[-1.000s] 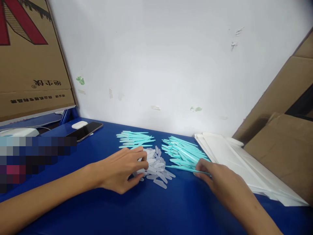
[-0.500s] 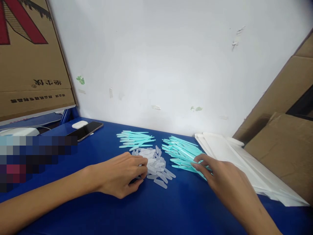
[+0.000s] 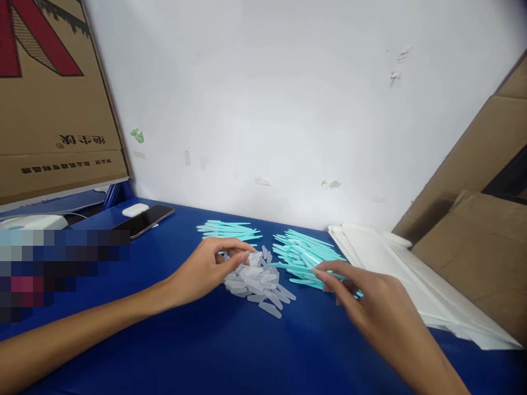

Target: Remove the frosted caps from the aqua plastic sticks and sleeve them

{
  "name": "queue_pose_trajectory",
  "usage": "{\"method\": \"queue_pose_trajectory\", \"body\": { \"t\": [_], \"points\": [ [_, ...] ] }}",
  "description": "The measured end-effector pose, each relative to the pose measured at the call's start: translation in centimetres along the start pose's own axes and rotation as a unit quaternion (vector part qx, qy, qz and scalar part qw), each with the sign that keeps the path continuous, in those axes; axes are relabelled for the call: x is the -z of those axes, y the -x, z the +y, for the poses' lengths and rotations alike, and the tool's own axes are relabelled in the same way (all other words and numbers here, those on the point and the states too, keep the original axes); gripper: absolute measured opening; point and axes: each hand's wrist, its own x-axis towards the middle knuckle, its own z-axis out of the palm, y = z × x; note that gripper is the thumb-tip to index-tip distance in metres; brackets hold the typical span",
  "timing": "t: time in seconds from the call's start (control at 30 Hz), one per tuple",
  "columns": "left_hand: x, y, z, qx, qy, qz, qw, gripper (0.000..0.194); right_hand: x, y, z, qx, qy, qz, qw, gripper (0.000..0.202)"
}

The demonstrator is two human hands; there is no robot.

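Note:
My right hand point(image 3: 370, 291) pinches a slim turquoise stick point(image 3: 288, 266), shaped like an eyebrow razor, between thumb and fingers. Its free end points left, over the edge of the translucent pile. Under and behind it lies a heap of similar turquoise sticks point(image 3: 307, 247). My left hand point(image 3: 209, 269) is at the upper left of a pile of small translucent plastic covers point(image 3: 257, 282). Thumb and fingertips are closed together there, and a bit of a translucent cover shows at them. A second, smaller group of turquoise sticks point(image 3: 230, 227) lies behind my left hand, which partly hides it.
A phone point(image 3: 144, 220) and a white case point(image 3: 135, 210) lie at the left on the blue table point(image 3: 197, 351). White flat sheets or bags point(image 3: 379, 263) are stacked at right. Cardboard boxes point(image 3: 53, 115) stand on both sides, with a white wall behind.
My right hand has lifted a turquoise stick from the heap, pointing it left. My left hand has moved up and turned thumb-side towards me, off the pile's left side.

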Motion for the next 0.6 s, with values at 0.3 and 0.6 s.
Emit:
{"method": "queue_pose_trajectory", "body": {
  "t": [0.3, 0.6],
  "points": [
    [0.0, -0.4, -0.8, 0.094, 0.215, -0.006, 0.972, 0.029, 0.7, 0.3, -1.5, 0.003, -0.092, 0.015, 0.996, 0.031],
    [-0.3, -0.2, -0.6, 0.139, 0.37, -0.058, 0.917, 0.024, 1.1, 0.6, -2.4, -0.036, -0.133, -0.02, 0.99, 0.038]
  ]
}}
